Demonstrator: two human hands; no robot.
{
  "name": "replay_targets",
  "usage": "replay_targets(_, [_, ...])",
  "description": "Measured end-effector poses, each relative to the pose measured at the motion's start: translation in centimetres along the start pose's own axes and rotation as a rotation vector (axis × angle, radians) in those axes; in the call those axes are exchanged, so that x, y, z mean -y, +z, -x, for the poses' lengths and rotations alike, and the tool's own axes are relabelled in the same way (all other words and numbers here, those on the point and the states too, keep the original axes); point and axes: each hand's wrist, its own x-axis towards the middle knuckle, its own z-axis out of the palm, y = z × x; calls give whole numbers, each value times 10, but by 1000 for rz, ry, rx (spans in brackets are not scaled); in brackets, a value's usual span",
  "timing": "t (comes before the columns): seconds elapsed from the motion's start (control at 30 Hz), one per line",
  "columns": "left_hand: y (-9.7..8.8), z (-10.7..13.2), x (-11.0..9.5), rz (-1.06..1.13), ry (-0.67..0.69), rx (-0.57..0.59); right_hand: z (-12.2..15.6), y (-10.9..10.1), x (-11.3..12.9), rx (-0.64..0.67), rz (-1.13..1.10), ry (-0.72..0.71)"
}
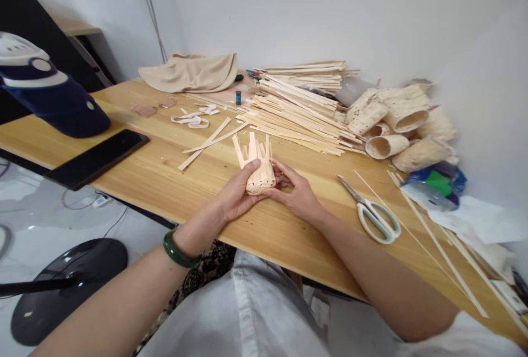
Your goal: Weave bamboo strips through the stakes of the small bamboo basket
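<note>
Between my two hands is a small woven basket [260, 180] of pale wood strips, its closed base towards me and loose strip ends sticking up at the far side. My left hand [241, 192] grips its left side, thumb on top. Around the right side curl the fingers of my right hand [295, 189], its thumb low near the base. Two flat strips [208, 142] lie crossed on the table just beyond. Scissors [373, 217] with white and green handles rest to the right of my right hand.
Bundles of strips [297, 109] lie at the back, beside a heap of woven tubes [396, 117]. A phone [99, 158] and a dark blue bottle [53, 93] are at left. Behind are a beige cloth [190, 73], a thread spool [238, 98] and white ribbon [193, 120]. Long thin strips [441, 247] lie right.
</note>
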Motion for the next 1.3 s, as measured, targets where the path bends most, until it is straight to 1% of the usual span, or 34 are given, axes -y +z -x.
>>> replay_targets(0.1, [-1,1,-1,-3,2,-1,-3,0,-2,-4,7,30])
replay_targets(0.2, [-2,1,-1,25,2,44,-5,1,-3,-3,-15,55])
replay_targets(0.27, [-3,1,0,55,18,75,-5,2,-3,-44,-22,58])
replay_targets(0.33, [-4,0,2,69,48,65,-3,4,-1,-112,6,27])
replay_targets(0.4, [-5,0,3,62,76,37,1,4,4,-185,77,-78])
replay_targets(0.47, [-4,0,4,44,79,35,4,4,11,-221,172,-242])
replay_targets(0.53, [-3,1,6,24,80,51,6,4,17,-199,274,-390])
replay_targets(0.6, [-2,2,6,16,86,63,6,5,21,-158,376,-462])
replay_targets(0.67, [-4,2,7,6,94,71,5,6,22,-143,437,-466])
replay_targets(0.73, [-6,1,8,-16,78,80,4,7,21,-153,443,-453])
replay_targets(0.83, [-11,0,10,-59,29,95,4,5,18,-160,418,-475])
replay_targets(0.97, [-11,2,10,-77,5,119,1,-1,16,-107,345,-500])
replay_targets(1.13, [-6,3,7,-81,-5,148,-2,-4,16,-80,268,-410])
replay_targets(1.2, [-5,3,7,-86,6,132,-2,-4,17,-86,255,-372])
replay_targets(1.3, [-4,2,9,-92,40,97,-2,-3,19,-79,243,-365])
